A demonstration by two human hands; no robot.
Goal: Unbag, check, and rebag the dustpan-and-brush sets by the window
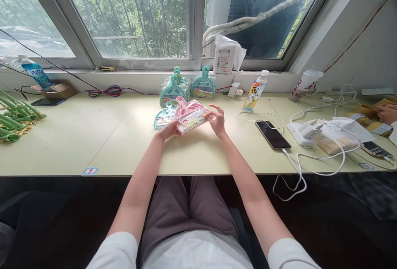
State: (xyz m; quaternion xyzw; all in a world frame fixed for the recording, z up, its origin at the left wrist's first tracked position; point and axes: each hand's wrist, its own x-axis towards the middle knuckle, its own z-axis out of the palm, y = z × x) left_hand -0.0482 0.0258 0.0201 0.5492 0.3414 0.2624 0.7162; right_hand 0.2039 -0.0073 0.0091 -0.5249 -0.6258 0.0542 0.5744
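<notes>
A pink dustpan-and-brush set [191, 114] in clear wrapping is held tilted above the table. My left hand [170, 130] grips its lower left corner, and my right hand [216, 119] pinches its right edge. Just behind and left of it, a wrapped teal set [164, 116] lies on the table, partly covered by the pink one. Farther back, a stack of wrapped teal sets [174, 91] leans by the window ledge, with another teal set [203, 85] upright to its right.
A juice bottle [256, 91], a black phone [273, 135], a power strip [302, 134] and white cables are on the right. Green bamboo-like pieces [15, 116] lie far left, near a blue-labelled bottle [37, 73]. Another person's hand [387, 114] shows at the right edge.
</notes>
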